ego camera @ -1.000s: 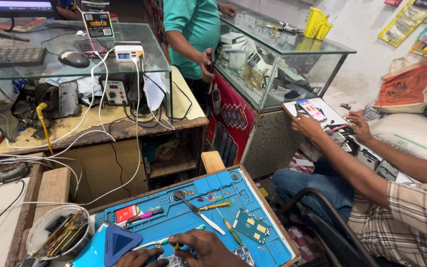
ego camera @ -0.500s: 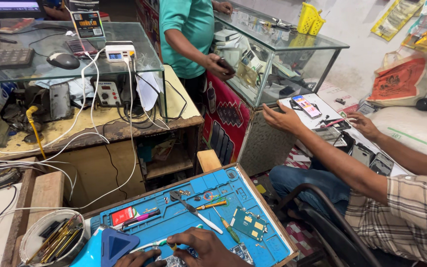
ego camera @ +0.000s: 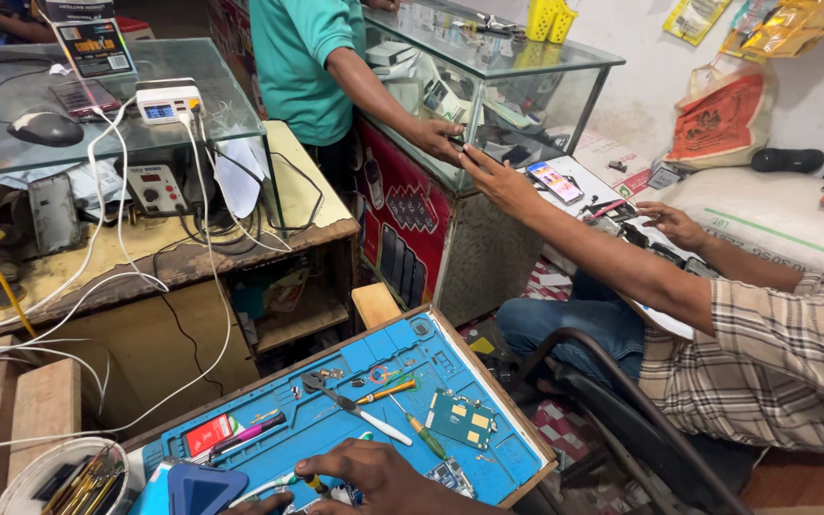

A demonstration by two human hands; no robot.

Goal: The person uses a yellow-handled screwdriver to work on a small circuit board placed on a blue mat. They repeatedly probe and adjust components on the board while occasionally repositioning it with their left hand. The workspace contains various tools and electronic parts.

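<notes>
The blue work mat [ego camera: 488, 458] lies on the wooden counter [ego camera: 388, 305] at the bottom of the view, and everything below is placed against it. At the mat's near edge the person's right hand [ego camera: 374, 477] rests knuckles up, its grip clenched around a small yellow-tipped tool [ego camera: 315, 484] whose end pokes out toward the mat's left side. Only a sliver of the left hand [ego camera: 259, 504] shows at the same edge, just left of the right one, and I cannot tell whether its grip is clenched or released.

On the mat, just beyond the right hand, lie a white-handled pair of tweezers [ego camera: 360, 417], an orange-handled screwdriver [ego camera: 385, 391] and a green-handled screwdriver [ego camera: 423, 437]. A small green circuit board [ego camera: 460, 418] sits on the mat's right part, near the green screwdriver. A red card [ego camera: 210, 435] lies at the mat's left end. Off the mat's left end stands a round tub of tools [ego camera: 59, 477].

Well beyond the mat, to its upper right, two other people's hands meet at a glass display case [ego camera: 517, 86].
</notes>
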